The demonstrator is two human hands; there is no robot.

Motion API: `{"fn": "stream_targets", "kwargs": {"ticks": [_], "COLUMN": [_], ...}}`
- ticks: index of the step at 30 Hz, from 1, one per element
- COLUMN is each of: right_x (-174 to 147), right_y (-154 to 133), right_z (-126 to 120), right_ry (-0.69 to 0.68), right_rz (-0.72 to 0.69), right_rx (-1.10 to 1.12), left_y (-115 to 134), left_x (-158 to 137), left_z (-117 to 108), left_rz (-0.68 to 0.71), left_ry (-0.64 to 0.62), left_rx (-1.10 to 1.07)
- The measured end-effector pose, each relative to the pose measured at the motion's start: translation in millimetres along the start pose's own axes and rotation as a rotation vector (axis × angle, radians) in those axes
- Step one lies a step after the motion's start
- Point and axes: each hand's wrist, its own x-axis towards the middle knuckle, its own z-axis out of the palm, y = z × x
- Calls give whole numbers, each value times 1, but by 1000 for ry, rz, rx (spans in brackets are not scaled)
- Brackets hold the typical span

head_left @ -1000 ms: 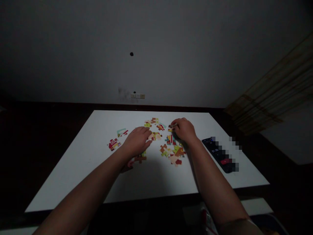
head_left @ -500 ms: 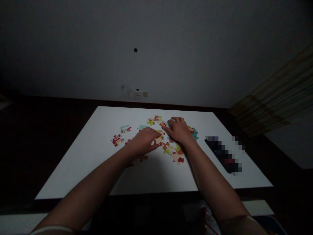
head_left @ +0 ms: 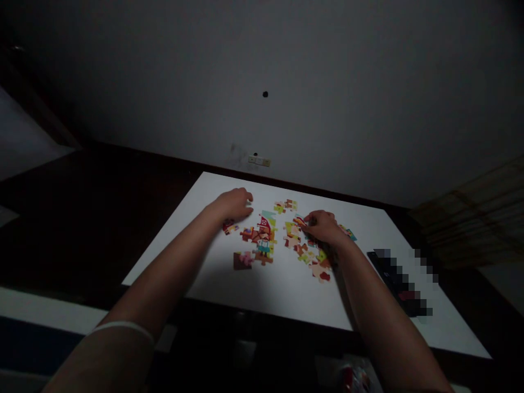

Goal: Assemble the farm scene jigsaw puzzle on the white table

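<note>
My left hand (head_left: 235,203) is over the far left part of the table, thumb and fingers apart, nothing visible between them. Just below its wrist lies a loose red-and-white puzzle piece (head_left: 230,227). To the right is a joined section of puzzle (head_left: 264,240) with a red barn and a figure. My right hand (head_left: 323,225) has its thumb and fingertips closed at a small red-and-yellow puzzle piece (head_left: 300,221), low over the table. Under and beside that hand are several more pieces, among them a cream-and-red piece (head_left: 320,272); the hand and forearm partly cover them.
The white table (head_left: 229,292) carries all the pieces. A small joined group (head_left: 285,206) lies near the far edge. Teal pieces (head_left: 349,233) lie right of my right hand. A dark flat object (head_left: 393,278), partly pixelated, rests at the right. Behind stands a grey wall (head_left: 327,109).
My left hand has moved left and away from the middle pieces, uncovering the joined barn section. My right hand has drawn its fingers together at the red-and-yellow piece. The camera view has turned left and tilted.
</note>
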Motion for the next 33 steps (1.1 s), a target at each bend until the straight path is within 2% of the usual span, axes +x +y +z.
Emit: {"fn": "stream_targets", "kwargs": {"ticks": [2, 5, 9, 14, 17, 19, 23, 25, 29, 33], "right_x": [0, 3, 11, 17, 17, 17, 22, 29, 41, 40], "right_y": [-2, -7, -13, -17, -18, -24, -61, -87, -126, -133], "right_z": [-4, -7, -5, -3, -9, -13, -6, 6, 31, 31], "right_ry": [-30, -51, -48, -92, -85, -34, 41, -51, -53, 26], "right_rz": [-10, -69, -64, -15, 6, -8, -120, -173, -190, -240], "right_rx": [9, 24, -3, -37, 86, 219, 546, 645, 571, 357], "left_y": [-20, -34, -37, -40, -40, -39, -41, -42, -39, -25], "left_x": [-4, -12, -18, -20, -20, -20, -21, -22, -24, -23], "left_z": [6, 18, 29, 31, 31, 29, 25, 24, 20, 20], "left_rz": [15, 82, 113, 171, 164, 146, 92, 56, 35, 126], "left_ry": [-50, -29, 22, 55, 65, 61, 48, 54, 103, 163], "left_rx": [6, -43, -105, -144, -150, -147, -127, -112, -93, -119]}}
